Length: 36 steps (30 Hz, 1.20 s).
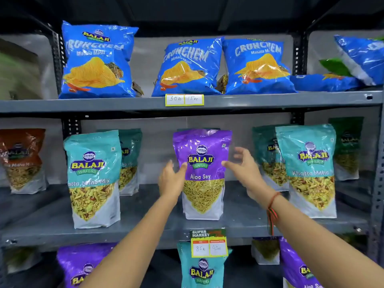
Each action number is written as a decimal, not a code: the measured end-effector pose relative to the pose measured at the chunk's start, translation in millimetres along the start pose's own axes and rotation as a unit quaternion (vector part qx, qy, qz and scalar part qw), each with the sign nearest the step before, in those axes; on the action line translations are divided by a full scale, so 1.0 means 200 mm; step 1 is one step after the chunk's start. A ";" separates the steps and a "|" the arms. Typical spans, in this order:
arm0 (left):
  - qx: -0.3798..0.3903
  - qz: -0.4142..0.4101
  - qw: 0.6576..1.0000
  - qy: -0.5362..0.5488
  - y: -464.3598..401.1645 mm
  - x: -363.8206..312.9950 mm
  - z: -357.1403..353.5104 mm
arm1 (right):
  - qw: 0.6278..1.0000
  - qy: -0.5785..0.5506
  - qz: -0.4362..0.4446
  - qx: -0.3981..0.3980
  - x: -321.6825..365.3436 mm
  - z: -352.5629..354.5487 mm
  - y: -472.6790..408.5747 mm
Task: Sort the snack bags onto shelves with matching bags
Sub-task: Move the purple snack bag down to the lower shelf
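A purple Aloo Sev bag stands upright in the middle of the grey middle shelf. Teal Khatta Mitha Mix bags stand on the same shelf, one at the left and one at the right. My left hand is at the purple bag's left edge, thumb touching it, fingers apart. My right hand is at its right edge, thumb on the front and fingers spread beside it. On the lower shelf are purple bags at the left and right, and a teal bag in the middle.
Three blue Crunchem chip bags line the top shelf, with more blue bags lying at the far right. A brown bag stands at the far left of the middle shelf. Price tags hang on the shelf edges. A metal upright runs down the right.
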State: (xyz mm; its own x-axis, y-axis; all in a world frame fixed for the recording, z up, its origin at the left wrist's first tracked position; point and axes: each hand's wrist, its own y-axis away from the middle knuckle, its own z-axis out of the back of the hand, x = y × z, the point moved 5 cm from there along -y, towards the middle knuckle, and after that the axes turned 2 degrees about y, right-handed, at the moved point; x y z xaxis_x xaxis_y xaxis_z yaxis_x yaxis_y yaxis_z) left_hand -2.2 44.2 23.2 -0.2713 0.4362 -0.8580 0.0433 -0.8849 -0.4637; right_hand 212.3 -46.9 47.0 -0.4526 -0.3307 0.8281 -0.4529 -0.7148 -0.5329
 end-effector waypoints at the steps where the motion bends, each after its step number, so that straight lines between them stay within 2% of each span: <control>1: 0.017 0.031 0.999 0.009 0.00 0.04 -0.03 | 0.999 0.000 -0.041 0.020 -0.07 -0.03 0.00; 3: 0.037 0.044 0.998 0.035 0.02 0.09 -0.10 | 0.994 -0.024 -0.080 0.071 -0.17 -0.09 -0.01; 4: 0.023 0.052 0.997 0.051 0.03 0.11 -0.11 | 0.992 -0.033 -0.085 0.086 -0.21 -0.12 0.01; 8: -0.086 0.043 0.994 0.055 0.04 0.13 -0.12 | 0.997 -0.044 -0.058 0.034 -0.27 -0.12 -0.04; 11: -0.122 0.035 0.990 0.067 0.03 0.15 -0.10 | 0.998 -0.031 -0.045 0.009 -0.30 -0.12 -0.05; 14: -0.156 0.006 0.985 0.070 0.06 0.14 -0.05 | 1.000 -0.029 0.005 -0.010 -0.24 -0.12 -0.01; 17: -0.177 -0.041 0.976 0.116 0.12 0.12 0.04 | 0.997 -0.064 0.042 -0.007 -0.16 -0.14 0.07; 23: -0.178 -0.106 0.956 0.210 0.42 0.13 0.36 | 0.984 -0.157 0.054 0.061 -0.03 -0.21 0.38; 26: -0.182 -0.089 0.959 0.196 0.65 0.31 0.52 | 0.971 -0.201 0.026 0.128 -0.09 -0.33 0.62; 30: -0.209 0.010 0.964 0.163 0.94 0.79 0.66 | 0.967 -0.132 -0.002 0.216 -0.32 -0.55 0.93; 33: -0.175 0.087 0.978 0.070 1.06 1.13 0.72 | 0.961 -0.035 -0.017 0.275 -0.56 -0.72 1.09; 36: -0.121 0.142 0.982 0.000 1.08 1.36 0.73 | 0.953 -0.026 -0.089 0.290 -0.85 -0.88 1.18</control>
State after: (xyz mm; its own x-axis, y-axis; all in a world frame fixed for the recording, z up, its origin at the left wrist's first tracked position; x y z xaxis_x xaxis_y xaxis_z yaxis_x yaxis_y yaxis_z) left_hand -206.1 -51.8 -277.6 -0.2144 0.1774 -0.9605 0.3451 -0.9062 -0.2443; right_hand 47.1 -51.5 -249.8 -0.3632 -0.1913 0.9119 -0.0127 -0.9776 -0.2101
